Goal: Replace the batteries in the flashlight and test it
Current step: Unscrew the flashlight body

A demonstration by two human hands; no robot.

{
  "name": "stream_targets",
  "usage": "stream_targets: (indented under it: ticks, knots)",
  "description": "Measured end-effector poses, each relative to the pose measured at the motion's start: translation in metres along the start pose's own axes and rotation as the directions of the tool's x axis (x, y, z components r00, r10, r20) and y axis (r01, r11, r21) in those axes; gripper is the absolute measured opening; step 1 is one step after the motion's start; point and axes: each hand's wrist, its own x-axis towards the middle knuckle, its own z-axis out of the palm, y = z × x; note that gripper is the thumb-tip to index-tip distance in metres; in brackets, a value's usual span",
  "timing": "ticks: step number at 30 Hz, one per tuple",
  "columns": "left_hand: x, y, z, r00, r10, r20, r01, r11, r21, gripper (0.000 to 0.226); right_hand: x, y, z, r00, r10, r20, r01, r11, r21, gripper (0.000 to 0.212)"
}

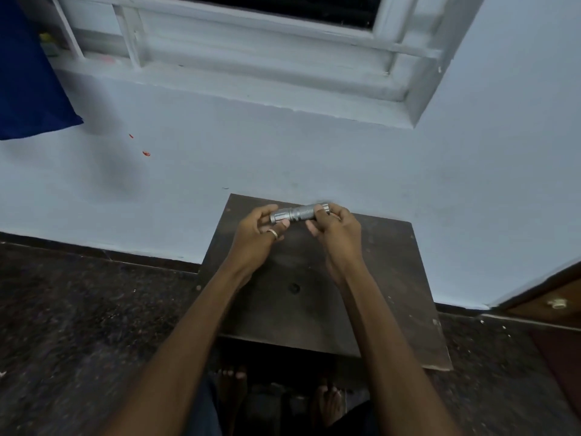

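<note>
A small silver metal flashlight lies level between both hands, above the far part of a dark wooden table. My left hand, with a ring on one finger, pinches the wider head end on the left. My right hand grips the knurled body and the tail end on the right. The tail tip is partly hidden by my right fingers. No batteries are in view.
The table stands against a pale wall under a white window frame. A blue cloth hangs at the upper left. A dark speckled floor surrounds the table, my bare feet show under it, and a wooden door is at the right.
</note>
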Motion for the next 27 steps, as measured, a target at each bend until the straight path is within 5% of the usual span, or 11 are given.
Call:
stream_targets:
  ticks: [4, 9, 27]
  knots:
    - [-0.003, -0.014, 0.018, 0.998, -0.067, -0.004, 0.066, 0.983, -0.173, 0.035, -0.003, 0.016, -0.024, 0.998, 0.016, -0.059, -0.012, 0.998, 0.058, 0.030]
    - [-0.001, -0.031, 0.029, 0.993, -0.114, -0.033, 0.104, 0.968, -0.230, 0.033, 0.000, 0.033, -0.040, 0.993, -0.028, -0.116, 0.017, 0.995, -0.094, 0.041]
    - [0.010, -0.026, 0.021, 0.987, -0.147, -0.065, 0.138, 0.982, -0.131, 0.030, 0.007, 0.028, -0.041, 0.998, -0.052, -0.038, 0.039, 0.959, -0.282, 0.032]
